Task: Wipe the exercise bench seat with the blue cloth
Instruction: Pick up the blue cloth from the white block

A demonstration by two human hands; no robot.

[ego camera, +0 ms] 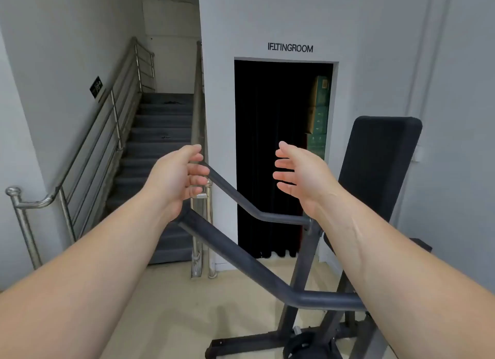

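Black padding marks the exercise bench (380, 166) at right, its backrest upright; the seat is mostly hidden behind the right forearm, so its surface can hardly be made out. Both hands are raised, palms facing, fingers spread and grasping nothing: left hand (178, 175), right hand (297, 171). Grey steel handle bars (241, 254) cross beneath them. No blue cloth shows anywhere.

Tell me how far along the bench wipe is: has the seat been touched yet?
Nothing looks done. Both hands are raised, open and empty: the left hand in front of a bench bar, the right hand in front of the dark doorway. No cloth is in view. The backrest shows at right; the seat is mostly hidden behind the right forearm. Fetching the cloth and all wiping remain.
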